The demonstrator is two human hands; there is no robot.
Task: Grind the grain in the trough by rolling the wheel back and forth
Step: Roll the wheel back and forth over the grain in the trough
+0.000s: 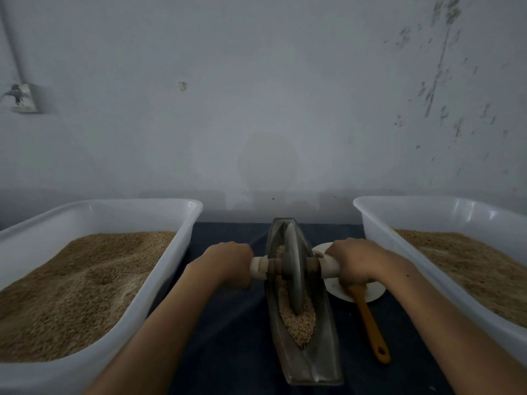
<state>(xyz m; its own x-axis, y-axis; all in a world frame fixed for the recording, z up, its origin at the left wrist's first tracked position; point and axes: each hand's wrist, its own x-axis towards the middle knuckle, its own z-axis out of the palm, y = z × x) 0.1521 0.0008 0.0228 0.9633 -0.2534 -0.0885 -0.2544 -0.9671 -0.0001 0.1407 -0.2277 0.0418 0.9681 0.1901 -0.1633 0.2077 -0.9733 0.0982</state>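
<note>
From the head camera, much is cut off or dim. The left tub (94, 269) runs out of the picture at the left and bottom edges, and the right tub (445, 223) is cut by the right edge. The white plate (368, 292) lies mostly hidden behind the right hand (353, 263), and the head of the yellow spoon (370, 323) is hidden under that hand too, so what it carries cannot be told. The light is low, and the far end of the trough (305, 363) is hard to make out. A small box (24, 98) on the wall (256, 95) is blurred.

Counted: two white tubs, both holding brown grain; one narrow boat-shaped trough; one grey wheel (293, 269) on one axle; one plate; one spoon; two hands.

The trough lies lengthwise on the dark cloth (228, 323) between the tubs, pointing away from the person. The wheel stands upright on its edge in the trough, about midway along. Grain (299, 323) lies in the trough, mostly on the near side of the wheel, with a little showing beyond it.

Both forearms reach forward, bare, with the backs of the hands up. The left hand (228, 263) is wrapped around the left handle (258, 267) of the axle. The right hand grips the right handle (329, 267) the same way, fingers curled over it. The handles stick out level on either side of the wheel, above the trough's rims.
</note>
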